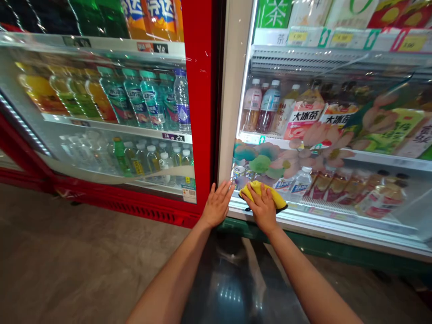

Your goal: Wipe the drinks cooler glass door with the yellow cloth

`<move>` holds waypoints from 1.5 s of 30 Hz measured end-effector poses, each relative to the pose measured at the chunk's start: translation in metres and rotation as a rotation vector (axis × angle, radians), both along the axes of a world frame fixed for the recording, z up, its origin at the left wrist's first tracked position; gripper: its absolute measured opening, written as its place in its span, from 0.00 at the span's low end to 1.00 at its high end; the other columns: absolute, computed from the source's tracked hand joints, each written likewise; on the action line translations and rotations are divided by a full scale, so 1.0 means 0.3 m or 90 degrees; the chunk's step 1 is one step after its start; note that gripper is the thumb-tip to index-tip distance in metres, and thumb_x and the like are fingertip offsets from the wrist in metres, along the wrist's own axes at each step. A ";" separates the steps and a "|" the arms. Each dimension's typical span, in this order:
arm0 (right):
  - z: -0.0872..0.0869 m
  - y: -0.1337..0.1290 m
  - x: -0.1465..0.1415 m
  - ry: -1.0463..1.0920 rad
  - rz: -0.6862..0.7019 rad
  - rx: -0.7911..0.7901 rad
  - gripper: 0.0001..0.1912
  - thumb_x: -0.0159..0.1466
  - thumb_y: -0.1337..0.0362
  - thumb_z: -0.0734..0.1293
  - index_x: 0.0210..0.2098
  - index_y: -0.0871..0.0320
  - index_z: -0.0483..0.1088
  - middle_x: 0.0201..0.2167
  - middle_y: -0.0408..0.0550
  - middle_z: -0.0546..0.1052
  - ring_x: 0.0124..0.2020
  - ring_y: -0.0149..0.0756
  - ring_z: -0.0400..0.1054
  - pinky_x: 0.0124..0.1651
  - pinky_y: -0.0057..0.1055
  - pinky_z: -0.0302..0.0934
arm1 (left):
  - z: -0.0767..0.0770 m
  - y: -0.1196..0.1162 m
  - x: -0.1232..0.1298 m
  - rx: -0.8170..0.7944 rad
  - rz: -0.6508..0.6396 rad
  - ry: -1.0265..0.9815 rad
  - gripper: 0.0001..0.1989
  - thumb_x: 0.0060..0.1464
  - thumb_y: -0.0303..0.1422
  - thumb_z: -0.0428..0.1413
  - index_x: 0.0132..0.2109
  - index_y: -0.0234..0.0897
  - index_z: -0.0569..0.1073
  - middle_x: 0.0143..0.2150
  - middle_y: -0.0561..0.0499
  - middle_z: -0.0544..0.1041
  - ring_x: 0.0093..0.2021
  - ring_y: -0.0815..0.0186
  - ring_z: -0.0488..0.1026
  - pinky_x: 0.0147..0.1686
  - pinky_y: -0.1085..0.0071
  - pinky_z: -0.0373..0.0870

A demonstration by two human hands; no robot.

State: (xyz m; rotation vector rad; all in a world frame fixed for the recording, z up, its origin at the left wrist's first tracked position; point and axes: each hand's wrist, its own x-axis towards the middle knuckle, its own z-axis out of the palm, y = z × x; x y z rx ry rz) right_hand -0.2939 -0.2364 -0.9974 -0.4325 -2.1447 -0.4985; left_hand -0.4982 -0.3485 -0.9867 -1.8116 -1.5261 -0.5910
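Note:
A yellow cloth (277,196) with a dark edge lies against the lower glass door (290,157) of the right-hand drinks fridge, bunched under my right hand (262,206). The fingers of that hand are bent over the cloth and press it to the glass near the door's lower left corner. To its left, my left hand (216,206) rests flat on the fridge's pale door frame (232,90), fingers stretched out and holding nothing. Painted flowers (303,157) decorate the glass just above the cloth.
On the left stands a red-framed fridge (201,90) with bottles on several shelves. Bottled and boxed drinks (307,112) fill shelves behind the right glass. Below my hands is a dark, shiny surface (232,279), with grey floor (84,261) at the left.

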 end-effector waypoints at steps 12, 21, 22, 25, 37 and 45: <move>0.078 -0.014 -0.115 -0.007 0.093 0.051 0.21 0.69 0.71 0.66 0.58 0.47 0.74 0.66 0.45 0.70 0.75 0.44 0.44 0.74 0.53 0.46 | 0.001 -0.063 -0.070 0.052 0.038 -0.033 0.38 0.62 0.21 0.44 0.76 0.36 0.41 0.72 0.41 0.61 0.75 0.59 0.50 0.74 0.47 0.39; 0.112 -0.032 -0.167 -0.083 0.104 0.035 0.20 0.70 0.69 0.64 0.59 0.46 0.72 0.65 0.43 0.71 0.75 0.43 0.46 0.76 0.53 0.41 | 0.009 -0.123 -0.127 0.049 0.078 -0.016 0.36 0.63 0.23 0.45 0.75 0.35 0.46 0.71 0.41 0.63 0.74 0.58 0.53 0.74 0.49 0.40; 0.118 -0.039 -0.191 -0.060 0.095 0.034 0.20 0.71 0.69 0.64 0.59 0.47 0.72 0.66 0.43 0.70 0.75 0.44 0.44 0.76 0.54 0.41 | 0.007 -0.129 -0.133 0.046 0.085 -0.016 0.36 0.63 0.23 0.45 0.75 0.35 0.46 0.71 0.41 0.63 0.74 0.58 0.53 0.74 0.49 0.40; 0.078 -0.066 -0.237 -0.059 0.092 0.019 0.21 0.71 0.69 0.63 0.61 0.49 0.71 0.67 0.45 0.69 0.76 0.44 0.40 0.76 0.54 0.39 | -0.004 -0.141 -0.144 0.030 0.097 -0.019 0.36 0.62 0.22 0.45 0.75 0.35 0.47 0.71 0.41 0.63 0.74 0.58 0.53 0.74 0.49 0.40; 0.040 -0.055 -0.228 -0.095 0.087 0.011 0.22 0.71 0.68 0.64 0.62 0.48 0.69 0.68 0.44 0.67 0.76 0.43 0.37 0.77 0.54 0.33 | -0.032 -0.146 -0.151 0.004 0.073 -0.031 0.36 0.62 0.22 0.45 0.75 0.35 0.46 0.72 0.40 0.63 0.74 0.58 0.54 0.74 0.49 0.42; -0.186 -0.056 -0.168 -0.273 0.249 0.026 0.19 0.70 0.74 0.59 0.57 0.58 0.73 0.62 0.49 0.74 0.73 0.39 0.50 0.75 0.46 0.48 | -0.082 -0.150 -0.143 -0.027 0.039 0.012 0.36 0.62 0.23 0.46 0.75 0.34 0.47 0.71 0.40 0.63 0.74 0.58 0.54 0.73 0.49 0.45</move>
